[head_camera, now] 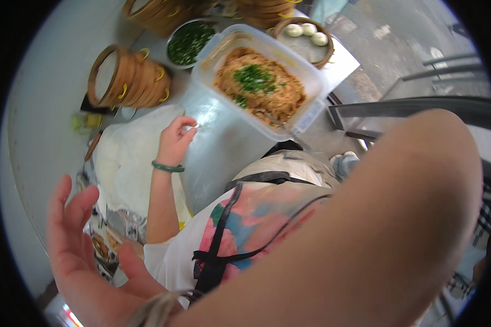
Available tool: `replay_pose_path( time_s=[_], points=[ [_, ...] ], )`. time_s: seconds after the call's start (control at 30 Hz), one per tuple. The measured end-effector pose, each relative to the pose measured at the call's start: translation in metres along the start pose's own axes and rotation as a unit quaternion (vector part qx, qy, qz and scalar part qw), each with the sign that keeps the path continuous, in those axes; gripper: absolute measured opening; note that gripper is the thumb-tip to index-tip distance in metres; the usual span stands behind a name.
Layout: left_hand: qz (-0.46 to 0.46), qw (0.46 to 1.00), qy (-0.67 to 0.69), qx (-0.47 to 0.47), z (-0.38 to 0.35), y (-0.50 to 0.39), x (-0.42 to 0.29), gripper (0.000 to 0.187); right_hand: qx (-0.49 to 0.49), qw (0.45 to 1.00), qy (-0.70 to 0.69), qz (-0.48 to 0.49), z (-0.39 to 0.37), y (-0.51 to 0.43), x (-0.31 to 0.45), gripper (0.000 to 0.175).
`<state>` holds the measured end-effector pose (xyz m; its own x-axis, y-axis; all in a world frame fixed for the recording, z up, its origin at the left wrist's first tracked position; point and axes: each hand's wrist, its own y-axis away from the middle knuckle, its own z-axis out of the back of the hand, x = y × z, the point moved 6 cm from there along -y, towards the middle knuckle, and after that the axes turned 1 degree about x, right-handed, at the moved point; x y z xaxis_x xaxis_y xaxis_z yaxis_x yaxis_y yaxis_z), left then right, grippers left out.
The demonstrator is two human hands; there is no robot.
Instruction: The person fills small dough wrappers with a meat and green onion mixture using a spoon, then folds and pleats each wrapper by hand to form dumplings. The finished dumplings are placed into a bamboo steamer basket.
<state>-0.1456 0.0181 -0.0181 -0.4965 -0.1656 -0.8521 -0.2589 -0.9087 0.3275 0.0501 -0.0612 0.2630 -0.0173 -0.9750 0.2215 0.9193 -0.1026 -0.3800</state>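
My left hand (175,141), a green bangle at its wrist, hovers with loosely curled fingers and nothing visible in them. It is over the edge of a large pale sheet (127,163), cloth or dough. My right hand (92,253) is raised close to the camera, fingers apart and empty; its forearm crosses the lower right of the view. A translucent plastic tub (239,118) holds minced filling (286,96) topped with chopped green herbs (253,78). A utensil's handle seems to lean at its near edge. Behind it stands a metal bowl of chopped greens (190,43).
Stacked bamboo steamers (141,81) with yellow handles stand at left, more at the top. An uncovered steamer (330,51) right of the tub holds several white buns (309,29). A wooden stick (93,145) lies left of the pale sheet. A dark-framed rail (393,107) is at right.
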Motion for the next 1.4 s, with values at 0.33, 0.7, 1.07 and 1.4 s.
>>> replay_pose_path(
  time_s=[0.33,0.7,1.07,1.4],
  points=[
    [0.000,0.983,-0.147,-0.113,0.033,0.012,0.097,0.017,0.004,0.997,0.050,0.051,-0.020,-0.044,0.003,0.035],
    [-0.044,0.835,-0.502,-0.222,0.036,0.012,0.106,0.011,0.299,0.853,-0.010,-0.427,-0.100,0.045,-0.129,0.038],
    [-0.003,0.815,-0.522,-0.250,0.044,-0.004,0.124,0.019,0.183,0.854,-0.112,-0.474,-0.166,0.125,-0.112,0.043],
    [0.017,0.852,0.499,-0.158,-0.009,-0.010,0.057,0.013,0.071,0.860,-0.153,-0.481,-0.162,0.136,-0.112,0.044]
  ],
)
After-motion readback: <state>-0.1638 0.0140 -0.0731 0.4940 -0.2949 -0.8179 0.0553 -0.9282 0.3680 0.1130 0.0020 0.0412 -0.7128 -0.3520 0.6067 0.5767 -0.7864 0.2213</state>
